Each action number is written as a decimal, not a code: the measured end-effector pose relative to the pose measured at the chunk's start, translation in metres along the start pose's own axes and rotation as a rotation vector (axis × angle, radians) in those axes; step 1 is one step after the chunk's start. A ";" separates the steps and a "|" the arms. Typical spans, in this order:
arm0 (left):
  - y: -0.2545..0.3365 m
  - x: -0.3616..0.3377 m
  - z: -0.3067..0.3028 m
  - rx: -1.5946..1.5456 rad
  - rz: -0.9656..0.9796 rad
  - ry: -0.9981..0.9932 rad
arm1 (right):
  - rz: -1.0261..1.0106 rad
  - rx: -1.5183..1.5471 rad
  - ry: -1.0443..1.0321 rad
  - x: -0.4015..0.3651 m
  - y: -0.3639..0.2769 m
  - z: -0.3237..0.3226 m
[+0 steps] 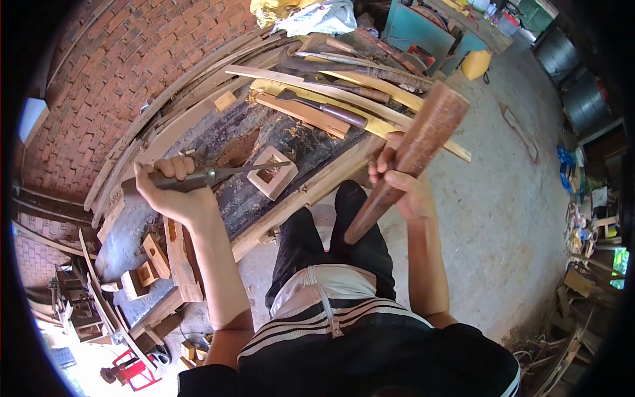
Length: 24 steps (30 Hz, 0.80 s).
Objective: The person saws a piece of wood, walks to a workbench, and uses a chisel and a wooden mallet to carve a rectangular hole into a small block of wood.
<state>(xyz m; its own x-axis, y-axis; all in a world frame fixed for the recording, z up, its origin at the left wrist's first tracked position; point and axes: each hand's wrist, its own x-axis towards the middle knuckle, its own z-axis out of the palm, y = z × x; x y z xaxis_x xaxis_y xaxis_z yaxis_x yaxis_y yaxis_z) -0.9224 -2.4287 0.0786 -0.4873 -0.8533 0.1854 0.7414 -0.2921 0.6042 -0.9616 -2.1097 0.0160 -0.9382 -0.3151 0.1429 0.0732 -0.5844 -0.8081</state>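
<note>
My left hand [173, 188] is wrapped round the handle of a chisel [228, 171], whose metal blade points right, over a small square wooden block [272, 173] with a hollow in its top. Wood shavings show inside the hollow. In my right hand [403, 175] is a thick reddish-brown wooden mallet [426, 135], tilted with its wide end up and its narrow end down near my knee. A second chisel [324, 110] with a brown handle lies on wooden strips on the dark workbench [254, 205].
Long wooden strips [370, 89] and a saw-like tool lie at the bench's back. Cut blocks [156, 256] sit at its left end. A brick wall [145, 73] stands behind. Concrete floor [503, 218] spreads right, with wood scraps along the far right.
</note>
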 end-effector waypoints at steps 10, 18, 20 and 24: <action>-0.060 0.003 -0.014 0.332 0.221 -0.105 | -0.013 -1.008 0.186 -0.023 0.014 -0.050; -0.079 0.004 -0.008 0.455 0.214 -0.231 | 0.200 -1.018 0.100 -0.029 0.049 -0.033; -0.078 0.002 -0.004 0.495 0.159 -0.222 | 0.098 -1.259 -0.030 -0.020 0.050 -0.017; -0.086 0.000 0.003 0.531 0.181 -0.225 | -0.018 -1.175 -0.252 0.022 0.037 0.025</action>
<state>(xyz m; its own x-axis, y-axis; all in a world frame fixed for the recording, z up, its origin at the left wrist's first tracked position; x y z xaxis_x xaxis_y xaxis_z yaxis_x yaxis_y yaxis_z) -0.9880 -2.4025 0.0289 -0.5032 -0.7404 0.4457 0.5181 0.1543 0.8413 -0.9709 -2.1567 0.0032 -0.8337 -0.5281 0.1611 -0.4152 0.4073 -0.8134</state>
